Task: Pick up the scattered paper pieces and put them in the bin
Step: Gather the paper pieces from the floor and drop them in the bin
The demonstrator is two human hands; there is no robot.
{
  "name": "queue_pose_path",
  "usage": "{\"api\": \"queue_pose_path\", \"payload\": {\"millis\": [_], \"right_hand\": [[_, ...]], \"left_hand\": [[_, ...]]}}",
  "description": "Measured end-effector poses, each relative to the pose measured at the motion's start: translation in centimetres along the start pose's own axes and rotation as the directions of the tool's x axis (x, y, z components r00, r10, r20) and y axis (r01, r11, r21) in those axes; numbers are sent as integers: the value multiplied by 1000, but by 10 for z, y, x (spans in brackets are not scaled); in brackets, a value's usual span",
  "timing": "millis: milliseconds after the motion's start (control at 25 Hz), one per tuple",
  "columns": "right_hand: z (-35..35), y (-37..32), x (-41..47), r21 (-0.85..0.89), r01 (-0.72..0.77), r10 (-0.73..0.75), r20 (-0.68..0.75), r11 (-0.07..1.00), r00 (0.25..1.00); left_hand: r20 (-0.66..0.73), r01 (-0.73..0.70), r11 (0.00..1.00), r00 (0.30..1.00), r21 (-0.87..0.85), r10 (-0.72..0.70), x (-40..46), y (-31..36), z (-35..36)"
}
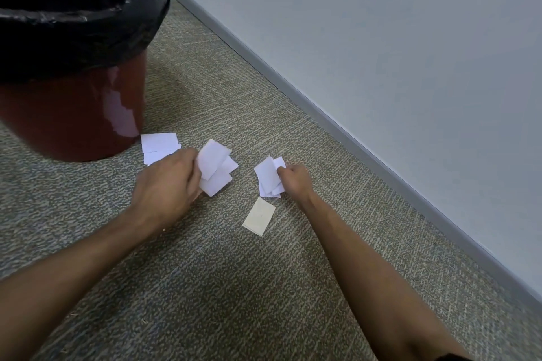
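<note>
White paper pieces (215, 168) pinched in left hand (168, 182) fingers; right hand (294, 180) pinches more paper (269, 177).

Carpet (223, 287) under bin (73, 114), paper pieces (259, 216).

Both hands gripping white paper pieces (215, 168), red bin (73, 114) (black-lined) nearby

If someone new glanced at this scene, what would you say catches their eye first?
Probably the two bare hands low over the carpet, each holding white paper: the left hand grips a fan of pieces, the right hand pinches a smaller bunch. Next, the red bin with its black liner looms at upper left, with more pieces at its base and one cream piece lying loose between the arms.
</note>
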State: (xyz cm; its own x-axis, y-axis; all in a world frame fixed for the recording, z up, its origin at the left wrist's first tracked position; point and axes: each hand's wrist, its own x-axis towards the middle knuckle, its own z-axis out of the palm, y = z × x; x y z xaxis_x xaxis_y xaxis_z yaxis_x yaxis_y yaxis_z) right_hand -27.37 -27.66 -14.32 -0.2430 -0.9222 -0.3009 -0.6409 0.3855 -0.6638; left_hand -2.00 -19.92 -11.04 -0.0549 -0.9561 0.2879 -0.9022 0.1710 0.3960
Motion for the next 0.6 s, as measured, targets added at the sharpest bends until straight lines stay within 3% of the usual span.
{"api": "queue_pose_path", "payload": {"millis": [200, 360, 600], "right_hand": [[10, -1, -1, -107, 5, -2, 28, 994, 1000], [28, 11, 8, -280, 70, -82, -31, 958, 996], [25, 0, -4, -114, 29, -38, -78, 993, 996]], "left_hand": [[-2, 168, 977, 985, -134, -170, -16, -21, 6], [39, 238, 952, 971, -193, -235, -29, -26, 9], [64, 260, 937, 966, -233, -252, -35, -31, 7]]}}
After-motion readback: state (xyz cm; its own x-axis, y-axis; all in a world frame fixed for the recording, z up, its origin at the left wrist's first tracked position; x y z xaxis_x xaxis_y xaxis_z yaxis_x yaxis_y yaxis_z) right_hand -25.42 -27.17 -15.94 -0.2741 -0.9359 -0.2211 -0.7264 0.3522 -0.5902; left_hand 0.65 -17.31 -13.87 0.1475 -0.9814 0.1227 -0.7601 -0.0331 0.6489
